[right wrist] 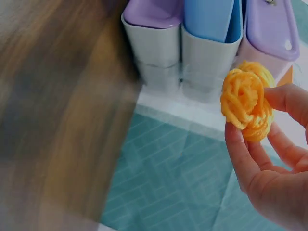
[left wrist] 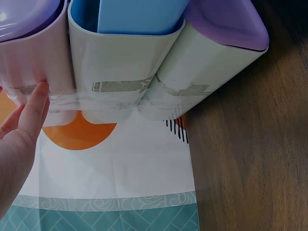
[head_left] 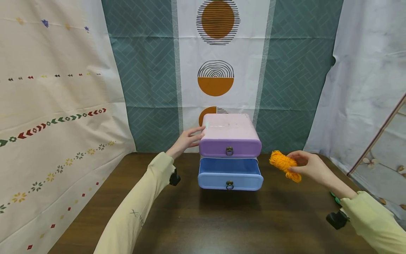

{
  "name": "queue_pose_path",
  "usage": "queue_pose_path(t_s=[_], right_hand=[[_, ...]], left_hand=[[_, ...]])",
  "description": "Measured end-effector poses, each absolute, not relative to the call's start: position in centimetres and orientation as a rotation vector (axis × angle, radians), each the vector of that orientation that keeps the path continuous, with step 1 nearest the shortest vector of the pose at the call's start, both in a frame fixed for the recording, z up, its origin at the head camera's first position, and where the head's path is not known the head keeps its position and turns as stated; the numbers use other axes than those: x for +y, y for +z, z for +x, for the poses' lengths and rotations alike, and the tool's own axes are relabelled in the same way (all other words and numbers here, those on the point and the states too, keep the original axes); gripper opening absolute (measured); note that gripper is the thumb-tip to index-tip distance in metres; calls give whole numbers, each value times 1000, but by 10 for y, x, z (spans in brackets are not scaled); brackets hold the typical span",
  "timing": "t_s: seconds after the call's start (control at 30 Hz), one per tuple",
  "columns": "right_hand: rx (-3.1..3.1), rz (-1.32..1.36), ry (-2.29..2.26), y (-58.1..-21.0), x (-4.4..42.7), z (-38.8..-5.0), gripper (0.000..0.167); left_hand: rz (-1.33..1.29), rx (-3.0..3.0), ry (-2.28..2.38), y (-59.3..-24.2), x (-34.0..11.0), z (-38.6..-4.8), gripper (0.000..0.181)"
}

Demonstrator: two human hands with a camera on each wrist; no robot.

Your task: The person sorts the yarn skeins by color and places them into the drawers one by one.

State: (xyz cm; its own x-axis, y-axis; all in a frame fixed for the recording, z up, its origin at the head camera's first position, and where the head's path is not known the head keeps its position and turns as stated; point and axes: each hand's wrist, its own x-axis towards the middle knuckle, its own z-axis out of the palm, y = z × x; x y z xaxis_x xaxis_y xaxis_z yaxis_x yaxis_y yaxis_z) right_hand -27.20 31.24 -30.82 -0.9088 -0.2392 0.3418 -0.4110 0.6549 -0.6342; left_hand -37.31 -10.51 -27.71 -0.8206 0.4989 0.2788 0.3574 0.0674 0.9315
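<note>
A small chest of drawers (head_left: 233, 127) stands on the table with a purple top drawer (head_left: 214, 148) pushed in. Below it, the blue drawer (head_left: 212, 181) is pulled out, and its visible inside holds nothing. In the left wrist view, a lower purple drawer (left wrist: 231, 24) shows as well. My left hand (head_left: 188, 140) rests its extended fingers against the left side of the pink top section. To the right of the chest, my right hand (head_left: 312, 168) pinches a bundle of orange-yellow yarn (head_left: 282, 162) between thumb and fingers, held above the table.
Under the chest lies a dark brown wooden table (head_left: 203, 225). Patterned cloth (head_left: 149, 77) hangs behind, with more cloth at both sides. A green object (head_left: 335, 198), partly hidden, lies near my right forearm.
</note>
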Motion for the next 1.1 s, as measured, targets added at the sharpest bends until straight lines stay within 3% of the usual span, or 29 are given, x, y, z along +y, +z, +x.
queue_pose_path(t_s=[1.1], right_hand=[[-2629, 969, 1056, -271, 237, -278, 31]], left_hand=[[888, 2219, 1863, -278, -105, -376, 48]])
